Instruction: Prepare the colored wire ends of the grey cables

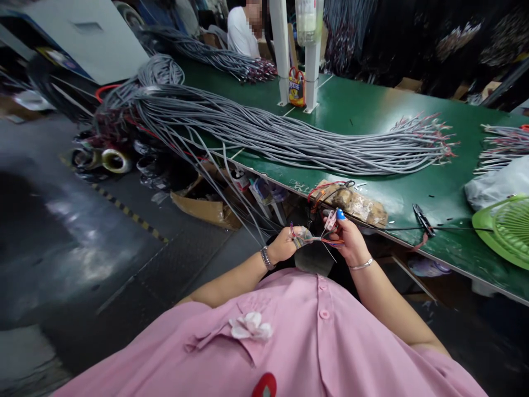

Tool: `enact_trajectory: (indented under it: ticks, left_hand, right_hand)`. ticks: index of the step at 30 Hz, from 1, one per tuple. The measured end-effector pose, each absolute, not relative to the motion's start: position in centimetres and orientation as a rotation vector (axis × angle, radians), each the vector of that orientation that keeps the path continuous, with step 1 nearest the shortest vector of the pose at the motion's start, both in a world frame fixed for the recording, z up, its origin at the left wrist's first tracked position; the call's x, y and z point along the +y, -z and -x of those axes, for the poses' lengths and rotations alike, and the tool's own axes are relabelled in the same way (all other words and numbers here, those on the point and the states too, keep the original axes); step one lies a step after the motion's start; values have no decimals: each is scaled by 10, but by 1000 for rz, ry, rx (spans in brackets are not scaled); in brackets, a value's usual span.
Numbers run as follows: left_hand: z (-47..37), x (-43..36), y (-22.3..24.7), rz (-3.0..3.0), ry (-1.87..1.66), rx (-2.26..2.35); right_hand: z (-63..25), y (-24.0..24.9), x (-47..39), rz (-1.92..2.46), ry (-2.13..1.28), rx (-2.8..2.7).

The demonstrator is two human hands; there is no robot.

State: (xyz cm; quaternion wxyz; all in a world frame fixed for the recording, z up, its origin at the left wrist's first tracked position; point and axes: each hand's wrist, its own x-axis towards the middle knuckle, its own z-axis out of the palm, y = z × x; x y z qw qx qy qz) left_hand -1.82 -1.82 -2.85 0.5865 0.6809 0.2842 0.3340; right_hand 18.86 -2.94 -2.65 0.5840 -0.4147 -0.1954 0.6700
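Near the table's front edge, my left hand (pixel 285 244) is closed around a grey cable (pixel 316 239), its fingers partly covered by tape or a finger guard. Thin coloured wires (pixel 334 241), orange, red and blue among them, fan out of the cable's end towards my right hand (pixel 351 240). That hand is closed on the wires, with a blue cover on its thumb. A small pinkish-white piece (pixel 330 220) shows at its fingertips; its kind is too small to tell. One pale strand (pixel 329 252) sticks out downward between the hands.
A thick bundle of grey cables (pixel 289 132) lies along the green table (pixel 351 99). A tape-wrapped block (pixel 351 201) sits at the front edge, pliers (pixel 424 219) right of it. A green basket (pixel 506 231) stands at right. A cardboard box (pixel 202 207) is below; a person (pixel 242 33) sits behind.
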Motion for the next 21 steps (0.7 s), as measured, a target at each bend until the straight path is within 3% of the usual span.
enact_trajectory:
  ticks: [21]
  left_hand:
    - [41, -47, 27, -1530, -469, 541]
  right_hand:
    - [-204, 48, -60, 998, -1681, -348]
